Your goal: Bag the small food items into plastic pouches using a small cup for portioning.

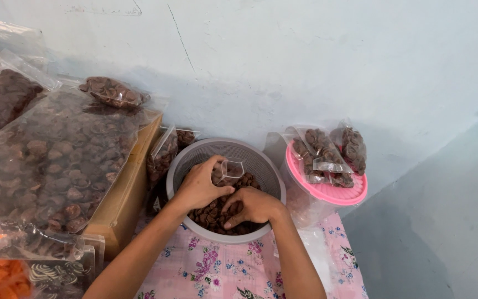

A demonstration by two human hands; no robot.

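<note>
A grey round basket (261,161) stands on a flowered pink cloth (217,268) and holds a heap of brown round chips (211,215). My left hand (199,185) reaches into the basket and holds a small clear plastic bag (229,170) open at its mouth. My right hand (252,206) lies low in the basket, fingers curled on the brown chips beside the bag.
A large clear bag of brown chips (56,158) lies on a cardboard box (125,194) at left, with smaller filled bags above it. A pink-lidded container (333,191) at right carries several small filled bags (327,152). A pale wall stands behind.
</note>
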